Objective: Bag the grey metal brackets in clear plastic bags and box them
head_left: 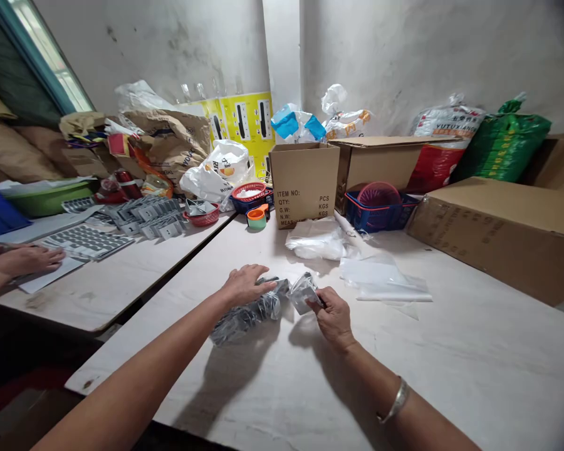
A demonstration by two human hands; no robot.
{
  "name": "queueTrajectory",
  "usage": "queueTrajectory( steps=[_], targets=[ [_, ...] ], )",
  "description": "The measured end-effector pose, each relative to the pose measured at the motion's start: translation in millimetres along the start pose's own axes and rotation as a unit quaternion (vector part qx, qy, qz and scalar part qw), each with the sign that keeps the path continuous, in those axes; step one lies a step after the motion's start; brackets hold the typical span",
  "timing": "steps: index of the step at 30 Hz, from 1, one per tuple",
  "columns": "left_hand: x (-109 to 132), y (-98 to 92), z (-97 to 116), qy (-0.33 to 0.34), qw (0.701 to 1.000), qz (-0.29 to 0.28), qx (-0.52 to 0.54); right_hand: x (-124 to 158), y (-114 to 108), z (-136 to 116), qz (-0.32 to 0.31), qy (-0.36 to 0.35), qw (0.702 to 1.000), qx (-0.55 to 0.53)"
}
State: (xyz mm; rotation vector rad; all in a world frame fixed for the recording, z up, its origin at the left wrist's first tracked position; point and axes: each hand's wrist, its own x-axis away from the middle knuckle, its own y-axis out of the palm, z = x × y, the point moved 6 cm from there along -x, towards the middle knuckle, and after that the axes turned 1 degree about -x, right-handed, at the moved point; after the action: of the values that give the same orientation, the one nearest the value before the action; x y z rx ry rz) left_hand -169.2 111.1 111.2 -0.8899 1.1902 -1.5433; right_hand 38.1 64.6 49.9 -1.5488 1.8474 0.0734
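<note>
- From my remote seat I've got a crinkly clear bundle (244, 326) full of dark grey pieces, lying on the pale table (451, 369) right under the left hand (245, 285).
- Long axis of that bundle runs on a slant: one end at the near left, the other at the far right, aimed roughly toward the gap between the two hands.
- Right hand (333, 316) is pinching a small grey packet (303, 294) by its near right corner, thumb against fingers. The packet is held tilted just beyond the bundle's far right end, sticking out left and away from the fingers. It's too stubby for me to call a clear long axis.
- Left hand is palm-down with fingers reaching over the bundle's far right end. Can't tell if it's pinching anything or just resting there.
- That hand hides part of the bundle's far edge, and the glare on the plastic makes the pieces inside impossible to count. I can't make out the bag's mouth either.
- Packet's printing, if any, is lost in shine, and some right fingertips are tucked out of sight.
- Over at the left edge, a co-worker's hands (26, 258) are by a sheet of grey pieces (87, 241), arms cut off by the frame.
- Loose clear bags (317, 239) partly cover the bottom line on the upright carton (304, 181).
</note>
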Motion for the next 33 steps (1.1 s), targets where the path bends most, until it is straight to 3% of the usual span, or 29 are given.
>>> queueTrajectory(
  steps=[3,7,10,13,15,23,28,33],
  targets=[
    [-4,17.0,-12,-0.005,0.996,-0.063,0.067,-2,30,-1,0.010,-0.018,1.000,0.019],
    [-6,25.3,-16,0.006,0.994,-0.065,0.093,-3,62,3,-0.042,-0.040,0.997,0.045],
    [-8,26.1,-19,0.007,0.994,-0.046,0.100,-2,75,6,-0.125,-0.066,0.985,0.096],
    [-9,27.6,-22,0.005,0.993,-0.038,0.109,-2,83,6,-0.229,-0.088,0.951,0.191],
    [-9,27.9,-24,0.007,0.992,-0.031,0.119,-4,85,3,-0.264,-0.091,0.931,0.233],
    [-10,26.1,-21,-0.033,0.996,-0.018,0.082,-2,98,-14,-0.248,-0.098,0.934,0.239],
    [-8,25.9,-21,-0.110,0.994,-0.002,0.023,-2,93,-13,-0.237,-0.105,0.943,0.206],
    [-6,27.1,-21,-0.117,0.993,-0.011,0.031,-1,85,-8,-0.235,-0.110,0.954,0.150]
  ],
)
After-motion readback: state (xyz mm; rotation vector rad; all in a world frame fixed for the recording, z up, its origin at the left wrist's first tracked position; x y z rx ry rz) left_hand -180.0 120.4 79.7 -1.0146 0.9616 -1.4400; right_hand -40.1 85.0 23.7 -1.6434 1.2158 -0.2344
